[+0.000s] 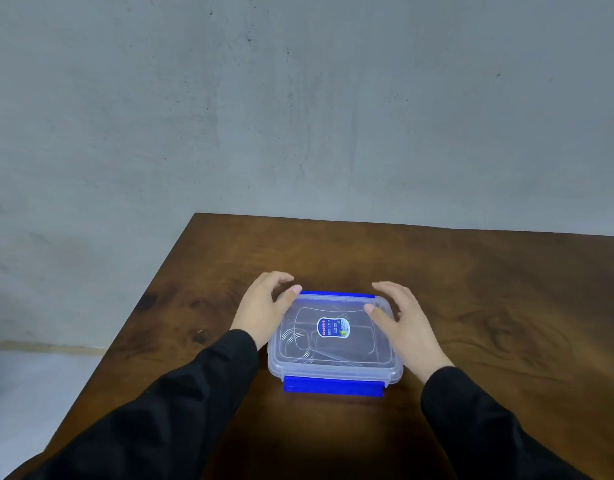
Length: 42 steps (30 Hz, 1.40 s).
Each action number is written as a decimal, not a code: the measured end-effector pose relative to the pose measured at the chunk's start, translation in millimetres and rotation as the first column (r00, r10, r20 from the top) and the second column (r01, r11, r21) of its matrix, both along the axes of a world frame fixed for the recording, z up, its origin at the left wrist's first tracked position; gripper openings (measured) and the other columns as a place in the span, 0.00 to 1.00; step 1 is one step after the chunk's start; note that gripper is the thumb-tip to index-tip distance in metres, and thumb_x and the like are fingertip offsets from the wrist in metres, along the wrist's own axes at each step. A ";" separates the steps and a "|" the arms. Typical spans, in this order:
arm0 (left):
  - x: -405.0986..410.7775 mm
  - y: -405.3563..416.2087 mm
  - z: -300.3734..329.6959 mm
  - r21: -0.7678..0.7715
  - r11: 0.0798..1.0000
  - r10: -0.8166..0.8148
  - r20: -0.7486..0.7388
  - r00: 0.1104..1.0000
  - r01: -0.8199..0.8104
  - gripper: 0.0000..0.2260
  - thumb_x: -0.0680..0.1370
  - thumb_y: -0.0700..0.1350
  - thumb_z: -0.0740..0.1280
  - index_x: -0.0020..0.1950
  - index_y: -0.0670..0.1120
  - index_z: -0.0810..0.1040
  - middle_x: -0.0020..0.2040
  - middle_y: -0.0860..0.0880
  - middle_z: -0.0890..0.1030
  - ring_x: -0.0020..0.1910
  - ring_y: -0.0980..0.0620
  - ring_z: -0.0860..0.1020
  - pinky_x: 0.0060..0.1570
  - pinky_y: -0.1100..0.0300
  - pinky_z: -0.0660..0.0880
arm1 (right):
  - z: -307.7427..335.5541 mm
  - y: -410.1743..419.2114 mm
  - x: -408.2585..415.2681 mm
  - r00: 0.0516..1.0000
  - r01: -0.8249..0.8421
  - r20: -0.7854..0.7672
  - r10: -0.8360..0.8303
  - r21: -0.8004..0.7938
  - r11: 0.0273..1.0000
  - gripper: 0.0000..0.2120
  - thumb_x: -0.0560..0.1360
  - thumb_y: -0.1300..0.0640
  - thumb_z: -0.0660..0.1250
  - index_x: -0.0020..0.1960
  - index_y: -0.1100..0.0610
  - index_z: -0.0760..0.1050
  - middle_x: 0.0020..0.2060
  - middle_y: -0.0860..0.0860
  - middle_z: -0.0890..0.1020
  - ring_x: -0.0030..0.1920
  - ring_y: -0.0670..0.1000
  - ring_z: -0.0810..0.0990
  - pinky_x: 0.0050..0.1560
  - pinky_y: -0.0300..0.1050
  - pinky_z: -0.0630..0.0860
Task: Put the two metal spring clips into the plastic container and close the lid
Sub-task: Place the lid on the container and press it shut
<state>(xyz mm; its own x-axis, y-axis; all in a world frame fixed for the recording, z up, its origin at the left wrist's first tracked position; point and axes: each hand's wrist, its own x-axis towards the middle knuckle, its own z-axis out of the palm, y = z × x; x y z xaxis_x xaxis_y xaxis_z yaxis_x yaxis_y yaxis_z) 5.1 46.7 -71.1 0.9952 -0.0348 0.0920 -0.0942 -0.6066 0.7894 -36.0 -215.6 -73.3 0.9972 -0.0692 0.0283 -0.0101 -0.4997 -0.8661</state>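
Note:
A clear plastic container [335, 367] sits on the wooden table with its clear lid [361, 336] lying on top. The lid carries a blue sticker, and blue latches show at the far and near edges. The near latch [333, 386] sticks out flat. Through the lid I see the metal spring clips [305, 344] inside, toward the left. My left hand [264, 306] rests at the container's far left corner, thumb on the lid's rim. My right hand [402, 320] hovers over the far right corner, fingers spread.
The brown wooden table [471, 306] stretches to the right and behind the container. Its left edge runs diagonally down to the bottom left, with pale floor beyond. A grey wall stands behind the table's far edge.

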 end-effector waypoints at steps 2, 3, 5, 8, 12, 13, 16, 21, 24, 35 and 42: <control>-22.7 10.7 -3.2 0.084 0.995 -0.077 0.234 0.969 0.059 0.14 0.81 0.56 0.61 0.59 0.50 0.78 0.59 0.55 0.77 0.60 0.57 0.74 0.61 0.56 0.71 | -6.1 -9.3 -27.2 0.976 -0.096 0.186 0.112 -0.091 0.991 0.14 0.77 0.41 0.66 0.61 0.44 0.77 0.65 0.39 0.74 0.69 0.43 0.70 0.63 0.39 0.71; -36.5 17.9 -7.1 0.165 0.978 -0.177 0.311 0.934 0.130 0.17 0.81 0.59 0.60 0.59 0.50 0.79 0.61 0.54 0.77 0.62 0.56 0.73 0.63 0.54 0.69 | -13.8 -14.9 -41.7 0.951 -0.156 0.240 0.197 -0.183 0.971 0.13 0.78 0.41 0.66 0.59 0.44 0.78 0.65 0.38 0.73 0.71 0.44 0.69 0.67 0.43 0.68; -60.5 33.1 -23.9 0.387 0.889 -0.396 0.380 0.836 0.245 0.22 0.78 0.64 0.59 0.61 0.50 0.78 0.65 0.51 0.76 0.66 0.51 0.71 0.67 0.50 0.64 | -30.7 -24.7 -66.0 0.910 -0.254 0.222 0.351 -0.372 0.893 0.18 0.75 0.36 0.67 0.62 0.41 0.77 0.70 0.37 0.69 0.76 0.45 0.63 0.71 0.44 0.63; -80.2 43.8 -49.8 0.617 0.744 -0.552 0.349 0.757 0.258 0.30 0.73 0.68 0.67 0.68 0.51 0.74 0.73 0.48 0.71 0.75 0.47 0.65 0.72 0.45 0.57 | -52.2 -30.5 -78.2 0.890 -0.258 0.174 0.422 -0.570 0.780 0.29 0.73 0.33 0.68 0.71 0.42 0.70 0.77 0.39 0.62 0.81 0.44 0.51 0.72 0.46 0.57; -80.8 39.5 -60.6 0.664 0.723 -0.526 0.350 0.775 0.192 0.30 0.71 0.61 0.73 0.70 0.51 0.70 0.74 0.46 0.71 0.76 0.47 0.63 0.72 0.43 0.58 | -58.7 -23.3 -73.5 0.879 -0.139 0.275 0.389 -0.633 0.762 0.32 0.69 0.46 0.79 0.69 0.45 0.68 0.75 0.46 0.66 0.80 0.41 0.48 0.69 0.50 0.65; -79.8 38.3 -61.2 0.655 0.732 -0.516 0.354 0.780 0.188 0.30 0.71 0.59 0.74 0.68 0.51 0.70 0.73 0.46 0.72 0.75 0.48 0.63 0.71 0.43 0.59 | -59.6 -22.3 -73.0 0.881 -0.132 0.284 0.379 -0.620 0.774 0.33 0.68 0.49 0.81 0.68 0.46 0.68 0.74 0.47 0.67 0.80 0.41 0.49 0.69 0.50 0.67; -81.0 38.1 -60.1 0.636 0.748 -0.500 0.352 0.791 0.189 0.28 0.72 0.62 0.71 0.66 0.51 0.71 0.72 0.47 0.72 0.75 0.49 0.63 0.71 0.44 0.59 | -60.6 -22.7 -74.9 0.884 -0.142 0.285 0.369 -0.589 0.796 0.31 0.69 0.47 0.78 0.68 0.47 0.69 0.74 0.47 0.69 0.80 0.43 0.52 0.70 0.50 0.68; -85.8 39.8 -55.8 0.542 0.816 -0.450 0.378 0.809 0.201 0.21 0.79 0.62 0.60 0.66 0.50 0.73 0.74 0.50 0.70 0.77 0.54 0.59 0.74 0.49 0.55 | -55.1 -28.9 -75.7 0.896 -0.145 0.286 0.341 -0.537 0.831 0.26 0.78 0.32 0.59 0.68 0.46 0.75 0.74 0.40 0.69 0.79 0.43 0.57 0.70 0.48 0.66; -87.0 36.1 -55.2 0.449 0.869 -0.398 0.387 0.832 0.207 0.18 0.81 0.61 0.56 0.64 0.52 0.72 0.73 0.51 0.71 0.77 0.55 0.60 0.73 0.49 0.57 | -53.1 -27.0 -74.5 0.908 -0.109 0.301 0.291 -0.502 0.858 0.28 0.79 0.31 0.53 0.64 0.47 0.78 0.71 0.34 0.67 0.77 0.36 0.56 0.69 0.41 0.64; -91.5 23.5 -54.5 0.427 0.897 -0.266 0.322 0.908 0.112 0.27 0.81 0.64 0.49 0.58 0.49 0.81 0.70 0.52 0.74 0.72 0.55 0.62 0.66 0.50 0.67 | -54.7 -16.8 -75.4 0.926 -0.075 0.307 0.221 -0.422 0.903 0.21 0.78 0.39 0.58 0.60 0.50 0.80 0.68 0.38 0.71 0.76 0.33 0.55 0.67 0.42 0.67; -90.9 24.3 -53.5 0.413 0.904 -0.266 0.337 0.903 0.112 0.18 0.81 0.56 0.57 0.60 0.49 0.80 0.71 0.53 0.73 0.74 0.62 0.58 0.71 0.54 0.65 | -48.3 -15.2 -77.9 0.943 -0.094 0.264 0.200 -0.367 0.925 0.24 0.78 0.33 0.54 0.60 0.47 0.78 0.69 0.33 0.69 0.75 0.30 0.55 0.69 0.41 0.66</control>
<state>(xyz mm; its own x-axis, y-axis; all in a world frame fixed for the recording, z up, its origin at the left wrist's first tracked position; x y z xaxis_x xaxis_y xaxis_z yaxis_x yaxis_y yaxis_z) -85.8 71.0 -124.6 0.8568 -0.3266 0.3991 -0.4800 -0.7880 0.3856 -113.9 -230.9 -121.6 0.9383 0.1447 0.3140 0.3126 -0.7432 -0.5916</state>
